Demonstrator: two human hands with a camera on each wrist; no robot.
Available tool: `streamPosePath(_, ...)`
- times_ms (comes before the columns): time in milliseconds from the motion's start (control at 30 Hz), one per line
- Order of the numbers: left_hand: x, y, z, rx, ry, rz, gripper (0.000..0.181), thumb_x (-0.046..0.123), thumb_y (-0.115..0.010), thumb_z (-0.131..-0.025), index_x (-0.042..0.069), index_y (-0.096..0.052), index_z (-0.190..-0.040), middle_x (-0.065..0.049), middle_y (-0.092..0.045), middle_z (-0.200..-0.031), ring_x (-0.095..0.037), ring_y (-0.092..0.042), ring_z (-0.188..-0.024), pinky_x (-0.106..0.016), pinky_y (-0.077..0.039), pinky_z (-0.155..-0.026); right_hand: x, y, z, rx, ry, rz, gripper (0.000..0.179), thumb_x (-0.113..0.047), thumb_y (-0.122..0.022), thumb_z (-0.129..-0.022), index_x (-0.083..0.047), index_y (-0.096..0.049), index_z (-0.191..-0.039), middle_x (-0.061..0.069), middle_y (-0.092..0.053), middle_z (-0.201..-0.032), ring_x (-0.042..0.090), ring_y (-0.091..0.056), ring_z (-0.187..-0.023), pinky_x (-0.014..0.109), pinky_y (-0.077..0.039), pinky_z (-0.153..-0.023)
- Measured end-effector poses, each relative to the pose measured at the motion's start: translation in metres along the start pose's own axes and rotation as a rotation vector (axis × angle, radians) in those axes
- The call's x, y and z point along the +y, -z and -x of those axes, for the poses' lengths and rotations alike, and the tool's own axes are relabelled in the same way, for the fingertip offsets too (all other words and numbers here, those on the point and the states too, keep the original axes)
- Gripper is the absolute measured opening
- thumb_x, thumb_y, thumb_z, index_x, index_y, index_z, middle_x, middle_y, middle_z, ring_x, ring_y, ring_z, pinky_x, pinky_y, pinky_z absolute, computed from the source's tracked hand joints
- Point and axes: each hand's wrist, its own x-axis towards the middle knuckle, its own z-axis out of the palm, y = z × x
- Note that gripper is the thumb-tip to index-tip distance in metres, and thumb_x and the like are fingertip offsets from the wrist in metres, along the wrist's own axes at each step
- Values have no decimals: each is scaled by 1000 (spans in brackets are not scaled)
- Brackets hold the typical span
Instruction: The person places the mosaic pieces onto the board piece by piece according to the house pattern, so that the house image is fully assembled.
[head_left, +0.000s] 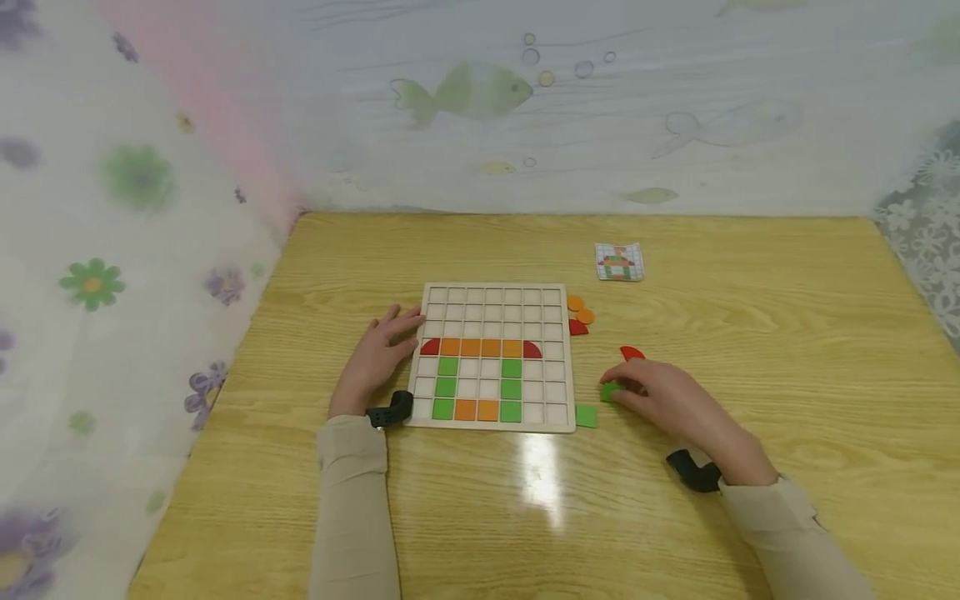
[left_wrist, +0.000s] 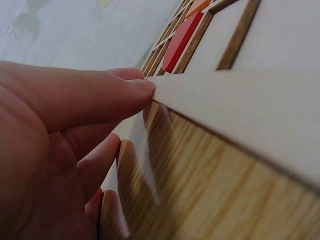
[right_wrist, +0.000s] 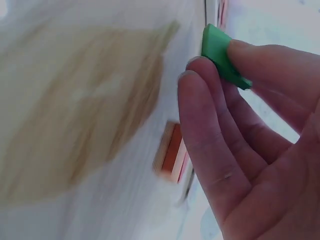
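A wooden grid board (head_left: 555, 392) lies on the table with green squares, orange squares and two red rounded corner pieces in its cells. Along the board's left edge, my left hand (head_left: 372, 358) rests with its fingers spread loosely; in the left wrist view its fingertips (left_wrist: 142, 87) touch the rim. To the right of the board, my right hand (head_left: 667, 400) pinches a green square tile (right_wrist: 220, 55) between thumb and fingers, just over the table. One more green tile (head_left: 587, 417) lies against the board's lower right side. A loose red piece (head_left: 632, 353) is just beyond the right hand.
Two orange discs (head_left: 576, 303) and a red quarter-round piece (head_left: 578, 327) lie by the board's upper right edge. A small picture card (head_left: 619, 262) with a coloured grid pattern sits farther back. Walls with printed fish and flowers border the table (head_left: 750, 292) behind and at left.
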Motion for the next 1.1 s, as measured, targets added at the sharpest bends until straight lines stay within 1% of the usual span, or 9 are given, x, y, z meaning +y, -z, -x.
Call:
streamPosePath(167,1,-1,0,4,0,-1,40,20,-52,-91,23,-47,-131,15,-32,-139,-8,-8,-134,-32,1,-109,-9,-1,-15,36,32,-10,20,-19,-58,-87,-18,-67,-105,-6,-59,-93,10,-52,-78,31,-44,-69)
streamPosePath(333,1,0,1,-2,-14,3,41,19,-52,-91,21,-47,-131,13,-33,-140,-9,-8,-134,-33,1,-109,-23,-4,-37,33,-2,-67,22,-21,-55,-89,-19,-66,-108,-5,-57,-94,12,-48,-73,28,-42,-64)
streamPosePath(467,2,-1,0,-16,-19,-1,40,19,-51,-91,21,-47,-131,13,-32,-140,-10,-8,-134,-33,1,-109,-34,-6,-52,32,-13,-110,22,-20,-54,-89,-19,-65,-108,-5,-58,-97,13,-50,-76,28,-43,-65)
streamPosePath(567,3,-1,0,-13,-23,8,40,18,-52,-91,21,-47,-131,13,-33,-140,-10,-8,-134,-33,1,-109,-41,-8,-63,53,3,-138,22,-17,-54,-88,-18,-65,-107,-5,-59,-99,13,-53,-79,29,-45,-67)
streamPosePath(667,4,0,1,-10,-26,13,41,17,-52,-91,20,-47,-131,12,-33,-140,-11,-9,-134,-33,1,-109,-46,-11,-73,66,13,-148,21,-16,-54,-88,-17,-65,-106,-4,-59,-97,14,-53,-80,29,-45,-68)
streamPosePath(800,4,2,2,-3,-9,7,41,18,-52,-91,20,-47,-132,12,-33,-140,-10,-9,-134,-33,1,-109,-54,-13,-84,51,-3,-140,24,-17,-51,-88,-18,-65,-107,-4,-57,-92,14,-49,-78,29,-44,-68)
streamPosePath(867,4,2,2,-2,0,4,41,18,-52,-91,21,-47,-131,13,-33,-140,-10,-9,-134,-33,1,-109,-57,-14,-89,39,-11,-146,25,-18,-50,-88,-18,-65,-108,-4,-57,-94,14,-49,-78,29,-43,-68)
streamPosePath(1000,4,3,2,-4,-3,4,41,17,-52,-91,20,-47,-132,13,-33,-140,-10,-9,-134,-33,1,-109,-60,-18,-99,24,-21,-160,25,-20,-50,-89,-19,-66,-108,-4,-58,-97,14,-49,-77,29,-44,-69)
streamPosePath(1100,4,3,2,-5,-6,6,41,17,-52,-91,19,-47,-132,12,-32,-140,-10,-9,-134,-33,1,-109,-62,-21,-105,22,-13,-160,25,-19,-51,-88,-19,-66,-107,-3,-58,-95,15,-49,-76,29,-43,-68)
